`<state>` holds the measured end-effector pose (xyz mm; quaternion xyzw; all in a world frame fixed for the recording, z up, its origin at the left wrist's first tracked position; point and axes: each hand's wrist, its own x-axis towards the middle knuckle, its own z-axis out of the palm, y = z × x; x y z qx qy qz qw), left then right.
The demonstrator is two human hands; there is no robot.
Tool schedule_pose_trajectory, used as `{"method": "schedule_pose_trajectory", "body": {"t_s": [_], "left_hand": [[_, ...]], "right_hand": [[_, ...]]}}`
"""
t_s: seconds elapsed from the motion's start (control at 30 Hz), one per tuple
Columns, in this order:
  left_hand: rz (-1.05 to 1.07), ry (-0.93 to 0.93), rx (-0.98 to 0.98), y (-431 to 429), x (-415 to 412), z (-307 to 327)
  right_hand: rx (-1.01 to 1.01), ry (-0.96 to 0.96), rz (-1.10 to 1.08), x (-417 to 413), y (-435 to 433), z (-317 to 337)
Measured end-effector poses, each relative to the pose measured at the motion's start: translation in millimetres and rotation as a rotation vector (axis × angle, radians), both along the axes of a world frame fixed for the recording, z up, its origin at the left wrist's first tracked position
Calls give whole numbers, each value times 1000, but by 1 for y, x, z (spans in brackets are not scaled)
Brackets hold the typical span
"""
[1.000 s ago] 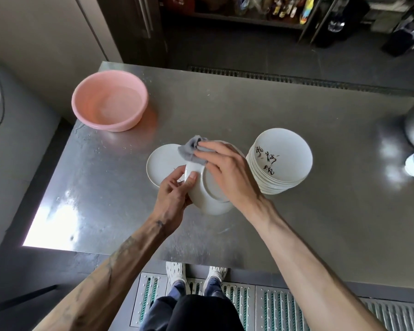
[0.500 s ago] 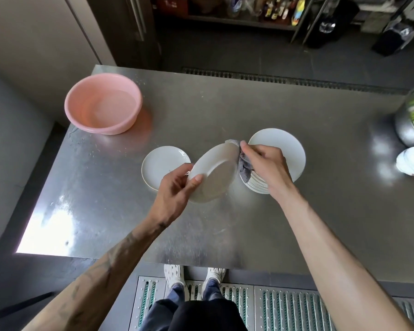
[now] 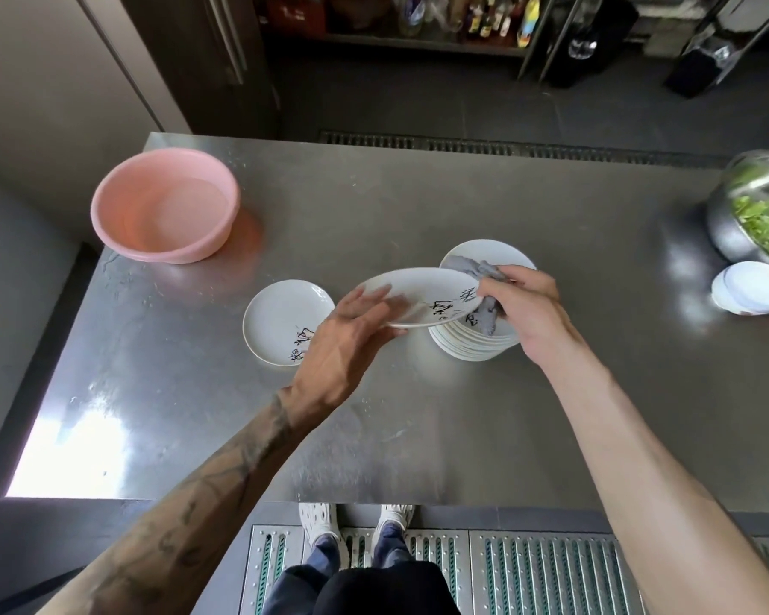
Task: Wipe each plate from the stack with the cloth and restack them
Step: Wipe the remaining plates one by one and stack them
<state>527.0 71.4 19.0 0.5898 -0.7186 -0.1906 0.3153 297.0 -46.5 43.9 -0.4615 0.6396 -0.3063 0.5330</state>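
The plate (image 3: pixel 418 297) has flipped face up, rim pinched by the left hand (image 3: pixel 347 344). The right hand (image 3: pixel 524 308) clutches the cloth (image 3: pixel 485 281) in curled fingers at its edge; restacking seems close.

White plate (image 3: pixel 418 295) (ink-marked) nearly level above stack (image 3: pixel 471 346), grey cloth (image 3: pixel 485 272) at rim.

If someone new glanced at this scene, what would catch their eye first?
Probably the white plate held above the middle of the table, the left hand gripping its left edge and the right hand holding a grey cloth at its right edge, over the stack of plates. Then the pink basin at the far left corner and the steel bowl of greens at the right edge.
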Motion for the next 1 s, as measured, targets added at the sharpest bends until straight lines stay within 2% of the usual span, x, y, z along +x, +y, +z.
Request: {"method": "schedule_pose_trajectory", "body": {"t_s": [0.07, 0.17, 0.3, 0.67, 0.9, 1.0], "left_hand": [[101, 45, 7, -6, -13, -6], [229, 144, 182, -20, -32, -8], [155, 334, 337, -46, -52, -21], [79, 237, 473, -91, -86, -63], [89, 138, 410, -93, -92, -81], [93, 110, 392, -95, -93, -81]], "right_hand": [[-41, -23, -81, -11, 0, -5], [-80, -77, -208, -23, 1, -12], [-116, -100, -314, -40, -6, -24], [-76, 14, -377, -74, -21, -58], [-79, -13, -313, -80, -20, -58], [-119, 46, -286, -81, -17, -52]]}}
